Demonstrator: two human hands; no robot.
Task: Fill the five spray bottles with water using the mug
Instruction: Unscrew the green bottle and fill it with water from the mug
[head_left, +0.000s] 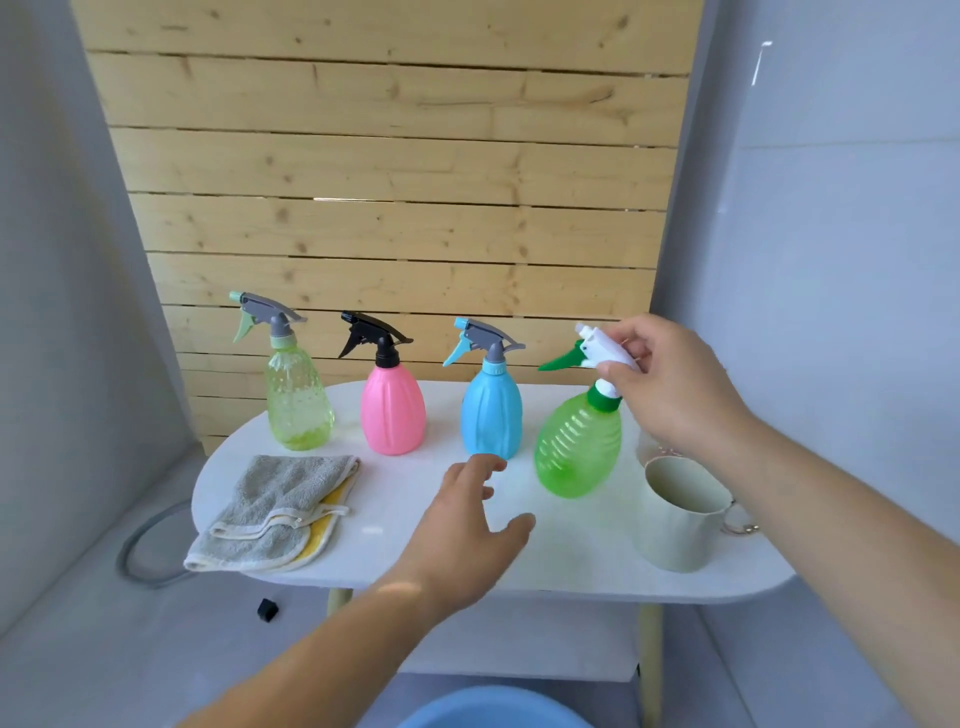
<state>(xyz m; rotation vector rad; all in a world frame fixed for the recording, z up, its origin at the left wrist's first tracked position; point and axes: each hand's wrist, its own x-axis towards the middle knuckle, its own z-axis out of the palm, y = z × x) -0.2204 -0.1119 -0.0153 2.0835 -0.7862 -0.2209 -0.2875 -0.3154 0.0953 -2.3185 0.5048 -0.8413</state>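
Note:
Along the back of the white table stand a yellow-green spray bottle, a pink one and a blue one. My right hand grips the white spray head of a clear green bottle, which hangs tilted just above the table. A pale mug stands to its right, under my right forearm. My left hand hovers open over the table, left of the green bottle and apart from it. A further bottle behind the mug is mostly hidden.
A folded grey and yellow cloth lies on the table's left part. A blue basin rim shows at the bottom edge. A wooden slat panel stands behind the table, and a grey hose lies on the floor at left.

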